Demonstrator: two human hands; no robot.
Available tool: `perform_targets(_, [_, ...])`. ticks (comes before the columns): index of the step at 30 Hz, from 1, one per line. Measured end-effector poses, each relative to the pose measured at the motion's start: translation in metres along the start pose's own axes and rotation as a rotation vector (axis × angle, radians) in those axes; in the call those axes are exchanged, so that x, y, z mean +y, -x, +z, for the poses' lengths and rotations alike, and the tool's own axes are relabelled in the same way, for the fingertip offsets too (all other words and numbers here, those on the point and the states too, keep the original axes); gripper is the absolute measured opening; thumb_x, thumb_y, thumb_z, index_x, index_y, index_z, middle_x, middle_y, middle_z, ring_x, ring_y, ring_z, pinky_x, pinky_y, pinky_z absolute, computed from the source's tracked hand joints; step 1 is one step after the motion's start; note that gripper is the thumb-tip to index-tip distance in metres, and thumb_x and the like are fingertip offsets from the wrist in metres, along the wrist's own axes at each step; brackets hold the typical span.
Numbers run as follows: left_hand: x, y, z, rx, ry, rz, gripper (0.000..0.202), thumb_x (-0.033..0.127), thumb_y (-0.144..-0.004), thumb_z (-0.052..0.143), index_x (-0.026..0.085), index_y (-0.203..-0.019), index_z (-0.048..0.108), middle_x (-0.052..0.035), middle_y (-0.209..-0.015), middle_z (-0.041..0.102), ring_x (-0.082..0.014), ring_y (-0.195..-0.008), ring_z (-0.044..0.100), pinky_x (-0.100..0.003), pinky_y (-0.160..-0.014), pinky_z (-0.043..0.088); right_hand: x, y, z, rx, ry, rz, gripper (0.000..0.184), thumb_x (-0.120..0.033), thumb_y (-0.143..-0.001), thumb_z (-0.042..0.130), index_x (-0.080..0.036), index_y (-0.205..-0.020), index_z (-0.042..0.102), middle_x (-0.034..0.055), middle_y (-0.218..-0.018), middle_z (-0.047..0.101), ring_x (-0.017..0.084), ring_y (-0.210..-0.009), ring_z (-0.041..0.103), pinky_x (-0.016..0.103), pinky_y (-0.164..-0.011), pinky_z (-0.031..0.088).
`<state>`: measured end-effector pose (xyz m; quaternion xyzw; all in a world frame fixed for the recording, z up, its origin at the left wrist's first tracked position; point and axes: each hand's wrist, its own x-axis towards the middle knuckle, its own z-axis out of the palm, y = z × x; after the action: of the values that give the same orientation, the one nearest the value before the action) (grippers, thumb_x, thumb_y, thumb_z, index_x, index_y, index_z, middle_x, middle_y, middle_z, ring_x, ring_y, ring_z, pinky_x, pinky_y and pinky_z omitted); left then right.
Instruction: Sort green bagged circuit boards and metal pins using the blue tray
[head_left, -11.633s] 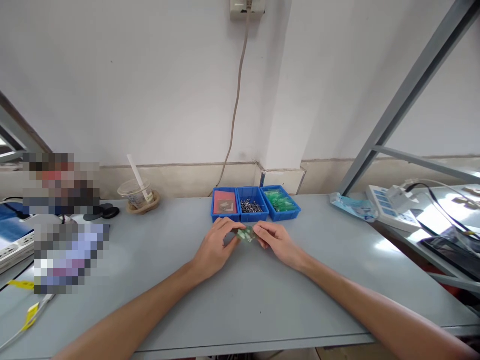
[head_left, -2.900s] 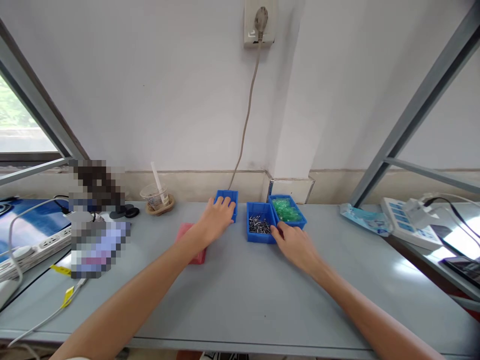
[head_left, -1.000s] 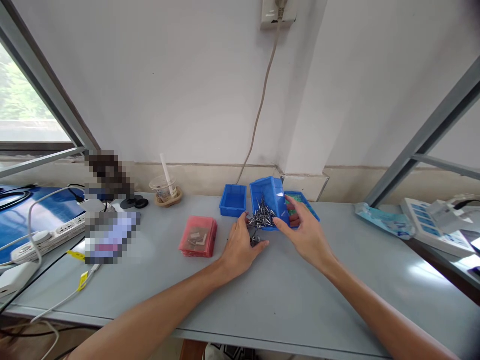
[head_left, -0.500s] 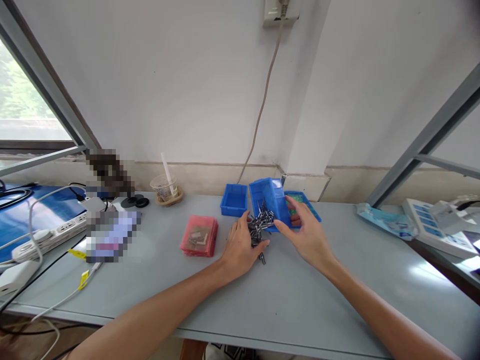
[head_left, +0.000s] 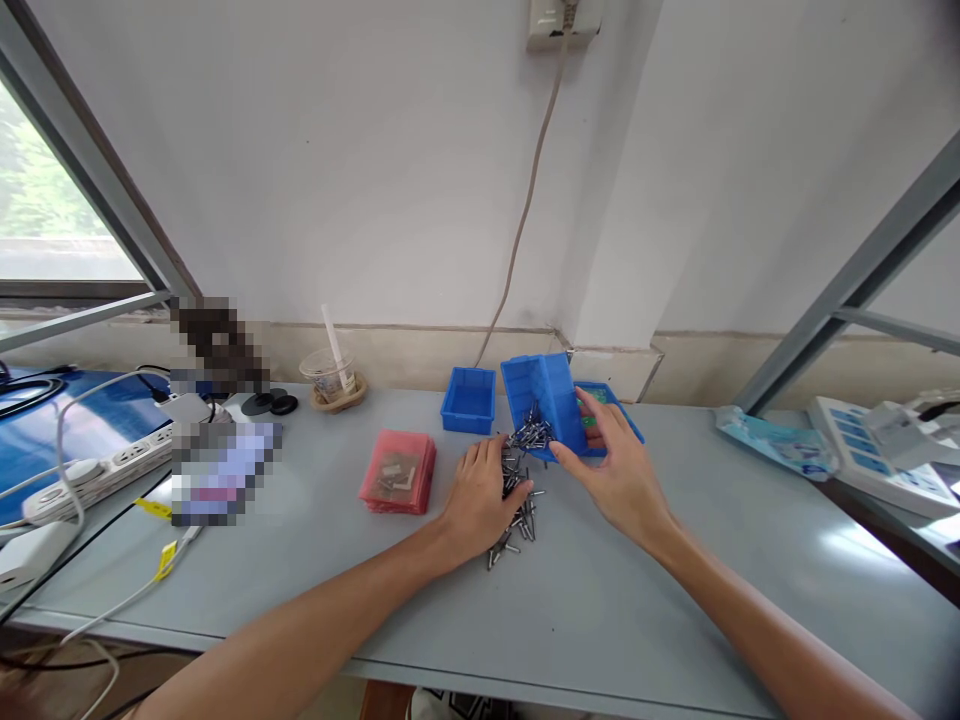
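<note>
My right hand (head_left: 611, 445) grips the side of a blue plastic bin (head_left: 564, 395), which is tipped toward the left. Inside its lower corner lie small metal pins (head_left: 532, 432), too small to name more exactly. More of these pins (head_left: 525, 520) are spread in a loose pile on the grey table below the bin's mouth. Beside the pile my left hand (head_left: 480, 495) rests with its fingers apart, curved around the left of the pins. A second blue bin (head_left: 469, 400), upright, stands just behind it. Partly hidden behind the tipped bin is a blue tray (head_left: 619, 412) with green pieces.
A stack of red plastic packets (head_left: 397, 472) lies left of my left hand. Farther left are a cup with a straw (head_left: 330, 372), a phone (head_left: 236, 470) and a power strip (head_left: 112, 465) with cables. A light-blue packet (head_left: 776, 442) lies at the right.
More metal pins have slid out of the bin onto the table, and the pile reaches nearer to me. The bin tilts a little more. My left hand has shifted slightly.
</note>
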<state>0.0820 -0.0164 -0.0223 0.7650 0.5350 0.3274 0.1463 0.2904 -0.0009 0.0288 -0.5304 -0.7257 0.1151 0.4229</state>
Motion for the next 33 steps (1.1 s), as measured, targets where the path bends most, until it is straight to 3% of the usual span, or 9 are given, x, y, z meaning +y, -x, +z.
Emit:
perform_targets(11, [-0.0011, -0.0001, -0.0014, -0.009, 0.0, 0.019, 0.063, 0.035, -0.097, 0.066, 0.019, -0.151, 0.038, -0.0163, -0.15, 0.054, -0.0351, -0.14, 0.049, -0.056, -0.116, 0.041, 0.0076, -0.0011, -0.0003, -0.023, -0.054, -0.003, 0.072, -0.056, -0.093, 0.068, -0.038, -0.157, 0.041, 0.0083, -0.134, 0.059, 0.029, -0.108, 0.064, 0.047, -0.089, 0.06])
perform_targets(20, [-0.0026, -0.0003, -0.0018, -0.004, -0.021, 0.055, 0.048, 0.038, -0.099, 0.065, 0.02, -0.14, 0.048, -0.014, -0.139, 0.061, -0.0334, -0.132, 0.055, -0.053, -0.112, 0.045, 0.0096, -0.0003, -0.0024, -0.003, -0.086, -0.041, 0.072, -0.054, -0.092, 0.07, -0.037, -0.157, 0.043, 0.0084, -0.131, 0.06, 0.029, -0.107, 0.064, 0.048, -0.091, 0.059])
perform_targets(26, [-0.0071, 0.0011, 0.0014, -0.002, -0.064, 0.123, 0.043, 0.036, -0.1, 0.063, 0.02, -0.137, 0.05, -0.0136, -0.143, 0.059, -0.0328, -0.135, 0.053, -0.053, -0.115, 0.042, 0.0066, -0.0001, -0.0067, 0.042, -0.065, -0.061, 0.071, -0.052, -0.093, 0.069, -0.038, -0.156, 0.042, 0.0087, -0.13, 0.058, 0.029, -0.107, 0.064, 0.05, -0.093, 0.059])
perform_targets(30, [-0.0044, 0.0027, -0.0031, 0.002, -0.034, 0.09, 0.05, 0.033, -0.097, 0.063, 0.02, -0.142, 0.046, -0.0143, -0.142, 0.059, -0.033, -0.135, 0.054, -0.053, -0.115, 0.043, 0.0065, 0.0004, -0.0087, 0.049, -0.06, -0.09, 0.071, -0.051, -0.093, 0.069, -0.038, -0.157, 0.041, 0.009, -0.13, 0.057, 0.029, -0.107, 0.063, 0.05, -0.094, 0.059])
perform_targets(33, [-0.0022, 0.0026, -0.0082, -0.015, -0.048, 0.127, 0.055, 0.031, -0.098, 0.059, 0.021, -0.149, 0.041, -0.0134, -0.153, 0.051, -0.0325, -0.143, 0.047, -0.053, -0.119, 0.039, 0.0066, 0.0012, -0.0093, 0.034, -0.043, -0.108, 0.072, -0.05, -0.094, 0.068, -0.038, -0.158, 0.04, 0.0087, -0.131, 0.056, 0.029, -0.11, 0.063, 0.049, -0.096, 0.059])
